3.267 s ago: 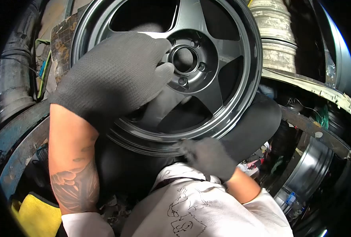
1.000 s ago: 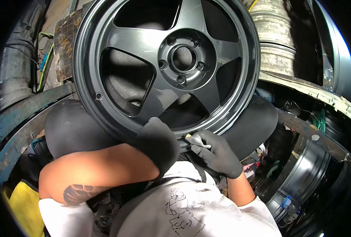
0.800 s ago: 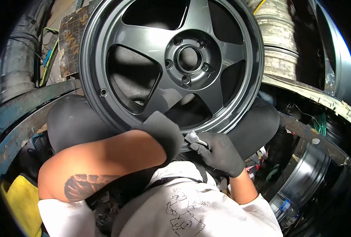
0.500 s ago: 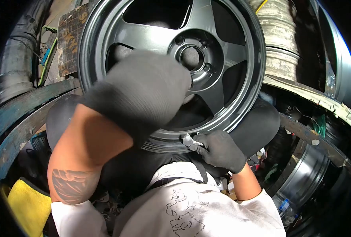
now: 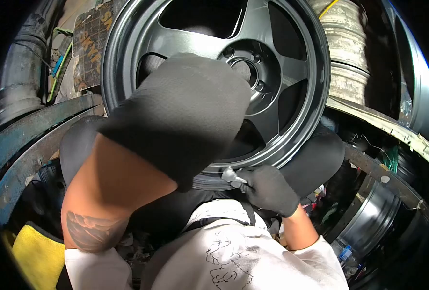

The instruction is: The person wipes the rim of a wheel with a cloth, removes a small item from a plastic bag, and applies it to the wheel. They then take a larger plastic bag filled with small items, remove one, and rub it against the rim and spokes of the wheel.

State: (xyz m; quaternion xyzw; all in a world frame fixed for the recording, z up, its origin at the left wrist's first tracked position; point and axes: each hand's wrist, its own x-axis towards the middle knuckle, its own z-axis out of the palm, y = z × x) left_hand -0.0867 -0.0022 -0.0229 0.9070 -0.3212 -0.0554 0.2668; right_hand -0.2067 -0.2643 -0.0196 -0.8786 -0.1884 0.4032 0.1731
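Note:
A dark grey, glossy car wheel rim (image 5: pixel 190 38) with wide spokes and a ring of bolt holes lies tilted across the lap. In a dark glove, my left hand (image 5: pixel 195 96) is raised over its left and middle part, close to the camera. Only the back of that hand shows; its fingers are hidden underneath. At the wheel's near edge, my right hand (image 5: pixel 270 188), also gloved, pinches a small crumpled silvery-grey scrap (image 5: pixel 232 177) between thumb and fingers, right beside the lip.
Stacked wheels (image 5: pixel 342 48) stand behind on the right, and a bare metal wheel (image 5: pixel 371 217) lies low on the right. A yellow cloth (image 5: pixel 38 253) hangs at the lower left. Metal frame bars (image 5: pixel 40 123) run along the left; a printed board (image 5: pixel 89 48) sits behind.
The wheel has shifted slightly right in view. My left hand has moved a little right toward the hub; my right hand keeps its pinch on the scrap near the lip.

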